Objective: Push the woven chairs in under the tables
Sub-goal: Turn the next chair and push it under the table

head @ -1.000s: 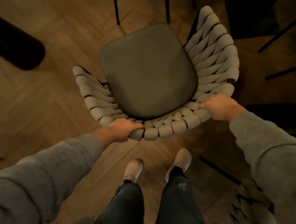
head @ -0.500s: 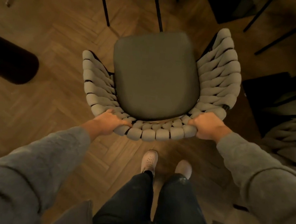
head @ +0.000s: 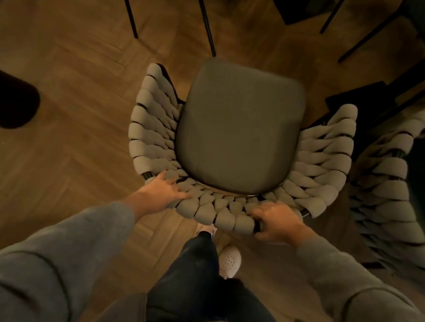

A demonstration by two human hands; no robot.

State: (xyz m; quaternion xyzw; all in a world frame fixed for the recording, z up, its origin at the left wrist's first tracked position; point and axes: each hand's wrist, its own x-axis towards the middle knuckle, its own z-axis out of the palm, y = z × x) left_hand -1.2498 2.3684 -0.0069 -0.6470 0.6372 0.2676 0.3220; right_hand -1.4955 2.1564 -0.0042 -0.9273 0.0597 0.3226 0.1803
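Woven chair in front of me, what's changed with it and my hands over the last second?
The woven chair swung from angled to square in front of the person. The left hand loosened from a curled grip to flatter fingers pressing the back's left corner; the right hand slid from the side toward the middle of the rim, gripping it. Both hands stay on the back, the chair on the wood floor.

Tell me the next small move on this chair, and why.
Probably curl the left hand round the back rim of the woven chair: its fingers lie spread on the weave while the right hand grips, and the seat stands over bare floor.
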